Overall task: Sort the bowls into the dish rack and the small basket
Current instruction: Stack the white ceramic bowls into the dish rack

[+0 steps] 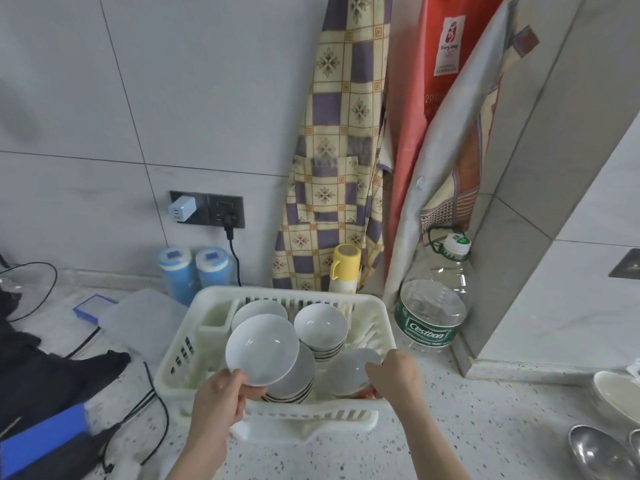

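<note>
Fingers of my left hand are curled round the near rim of a white bowl, thumb on top, holding it tilted above the near-left part of the dish rack. My right hand grips another white bowl by its right edge, low in the near-right part of the rack; I see a red band at the bottom of that bowl, but I cannot tell whether it rests on the rack floor. Under the raised bowl sits a stack of bowls with dark stripes. A second stack stands further back on the right, and one more bowl leans at the far left, beside a small cutlery compartment.

I see the rack resting on a speckled countertop. To its right stands a large water bottle with a green label, close to the rack. Behind the rack are a yellow cup and two blue canisters. A clear plastic lid lies to the left, touching the rack's edge. Grey wall tiles carry a socket panel with a white charger plugged in. A checked apron and a red cloth hang on the wall. Metal spoons lie at the near right.
</note>
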A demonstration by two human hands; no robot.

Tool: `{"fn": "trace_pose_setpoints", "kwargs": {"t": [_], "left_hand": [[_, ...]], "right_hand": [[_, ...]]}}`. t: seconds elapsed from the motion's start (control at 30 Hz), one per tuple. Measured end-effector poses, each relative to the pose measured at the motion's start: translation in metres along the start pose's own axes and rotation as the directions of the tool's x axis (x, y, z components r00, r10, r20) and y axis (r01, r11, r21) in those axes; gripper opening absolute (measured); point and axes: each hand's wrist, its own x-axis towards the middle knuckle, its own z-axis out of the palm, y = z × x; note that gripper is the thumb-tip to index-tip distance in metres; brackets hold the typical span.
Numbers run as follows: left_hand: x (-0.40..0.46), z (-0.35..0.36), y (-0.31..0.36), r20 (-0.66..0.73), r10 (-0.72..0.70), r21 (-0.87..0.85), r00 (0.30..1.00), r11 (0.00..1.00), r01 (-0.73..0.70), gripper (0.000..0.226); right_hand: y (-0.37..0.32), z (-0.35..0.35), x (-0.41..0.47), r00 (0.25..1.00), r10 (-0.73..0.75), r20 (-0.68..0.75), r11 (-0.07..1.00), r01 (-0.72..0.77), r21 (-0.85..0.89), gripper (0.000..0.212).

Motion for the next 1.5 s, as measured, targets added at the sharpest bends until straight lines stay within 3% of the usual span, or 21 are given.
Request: {"fn": "trace_pose_setpoints", "kwargs": {"t": [0.3,0.43,0.67,0.9,1.17,1.5], "left_hand": [[0.032,0.011,0.003,0.031,0.129,0.148,0.991,0.98,-0.132,0.014],[0.045,0.014,0.011,0.073,0.172,0.196,0.982,0.963,-0.183,0.013],[0.054,0.013,0.009,0.115,0.187,0.18,0.976,0.962,-0.205,0.017],[0.054,0.01,0.006,0.079,0.241,0.175,0.967,0.952,-0.251,0.021],[0.057,0.013,0.004,0.103,0.214,0.196,0.971,0.953,-0.231,0.014],[0.058,0.013,0.003,0.09,0.206,0.198,0.974,0.955,-0.22,0.012]], "right_hand": [[-0.009,0.026,0.0,0.999,0.044,0.012,0.992,-0.042,-0.121,0.022],[-0.009,0.028,0.003,0.997,0.051,0.056,0.987,-0.042,-0.155,0.003],[-0.008,0.03,0.009,0.994,0.049,0.101,0.974,-0.024,-0.227,0.028],[-0.003,0.034,0.001,0.999,-0.024,-0.022,0.937,0.015,-0.348,0.025],[-0.001,0.034,0.001,1.0,-0.013,0.019,0.889,0.02,-0.457,0.016],[-0.009,0.036,0.001,0.994,-0.005,0.113,0.822,0.069,-0.565,0.031]]}}
